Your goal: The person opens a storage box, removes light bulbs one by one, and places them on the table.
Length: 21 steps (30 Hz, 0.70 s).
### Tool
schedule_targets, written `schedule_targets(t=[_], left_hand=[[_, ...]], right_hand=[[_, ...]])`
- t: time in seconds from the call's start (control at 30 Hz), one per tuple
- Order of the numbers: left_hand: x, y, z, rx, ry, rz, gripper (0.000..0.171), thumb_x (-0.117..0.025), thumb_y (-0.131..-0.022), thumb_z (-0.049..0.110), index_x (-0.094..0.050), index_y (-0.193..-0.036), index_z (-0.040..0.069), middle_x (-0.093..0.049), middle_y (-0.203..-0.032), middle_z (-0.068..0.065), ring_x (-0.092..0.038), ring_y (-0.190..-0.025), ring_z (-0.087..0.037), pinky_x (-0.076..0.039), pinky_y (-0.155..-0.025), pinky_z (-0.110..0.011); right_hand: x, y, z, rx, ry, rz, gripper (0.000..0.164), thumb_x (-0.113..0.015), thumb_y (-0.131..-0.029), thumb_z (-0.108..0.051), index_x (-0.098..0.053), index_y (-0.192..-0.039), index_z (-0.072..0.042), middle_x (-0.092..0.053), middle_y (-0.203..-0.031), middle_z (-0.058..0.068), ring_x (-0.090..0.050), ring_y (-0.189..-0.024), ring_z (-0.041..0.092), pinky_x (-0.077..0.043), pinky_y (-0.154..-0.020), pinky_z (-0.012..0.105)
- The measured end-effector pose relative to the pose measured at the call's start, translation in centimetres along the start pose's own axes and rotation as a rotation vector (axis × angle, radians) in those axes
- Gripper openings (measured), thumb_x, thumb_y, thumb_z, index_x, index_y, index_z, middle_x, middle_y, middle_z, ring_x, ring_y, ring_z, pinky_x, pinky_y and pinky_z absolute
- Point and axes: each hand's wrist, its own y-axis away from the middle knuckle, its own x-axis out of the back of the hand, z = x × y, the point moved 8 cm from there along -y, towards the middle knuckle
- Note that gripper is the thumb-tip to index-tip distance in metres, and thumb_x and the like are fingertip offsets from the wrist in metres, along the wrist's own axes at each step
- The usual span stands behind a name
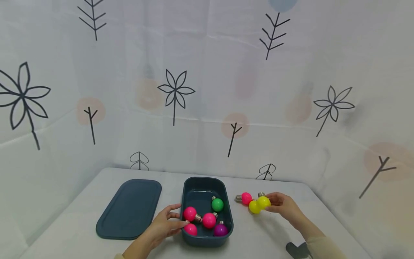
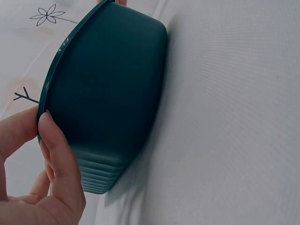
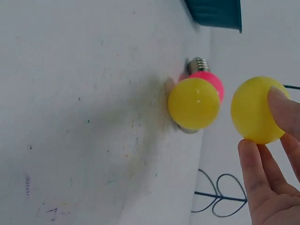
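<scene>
My left hand (image 1: pixel 163 226) grips the near-left rim of a dark teal box (image 1: pixel 204 241), its thumb and fingers at the edge. Inside lie three pink bulbs (image 1: pixel 209 221), a green bulb (image 1: pixel 217 205) and a purple bulb (image 1: pixel 221 230). To the right of the box, my right hand (image 1: pixel 286 207) pinches a yellow bulb (image 3: pixel 255 112) by its round globe, raised off the table in the right wrist view. A second yellow bulb (image 3: pixel 193 104) rests on the table below it, beside a pink bulb (image 1: pixel 246 198) whose metal screw base points left.
A dark teal lid (image 1: pixel 130 210) lies flat on the white table (image 1: pixel 258 241), left of the box. Near the right forearm is a dark grey object (image 1: pixel 297 250), partly covered by the sleeve. A patterned white cloth (image 1: pixel 207 108) hangs behind the table.
</scene>
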Motion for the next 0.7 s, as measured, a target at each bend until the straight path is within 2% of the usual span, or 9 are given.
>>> schedule_targets(t=[0.3, 0.7], left_hand=[[-0.2, 0.2, 0.2, -0.014, 0.013, -0.013, 0.078, -0.078, -0.075, 0.009, -0.033, -0.139, 0.0, -0.046, -0.107, -0.016, -0.056, -0.08, -0.021, -0.054, -0.073, -0.033], [-0.2, 0.3, 0.3, -0.02, 0.012, -0.009, 0.078, -0.078, -0.075, 0.009, -0.034, -0.139, -0.001, -0.047, -0.107, -0.016, -0.057, -0.078, -0.02, -0.054, -0.071, -0.032]], right_hand=[[0.8, -0.5, 2.7, -0.062, 0.031, 0.037, 0.051, -0.077, -0.074, -0.008, -0.054, -0.116, 0.008, -0.059, -0.109, 0.024, -0.058, -0.095, 0.031, -0.049, -0.083, 0.046], [0.2, -1.2, 5.0, -0.124, 0.073, 0.012, 0.05, -0.077, -0.073, -0.007, -0.054, -0.116, 0.007, -0.06, -0.108, 0.023, -0.056, -0.095, 0.033, -0.045, -0.082, 0.053]])
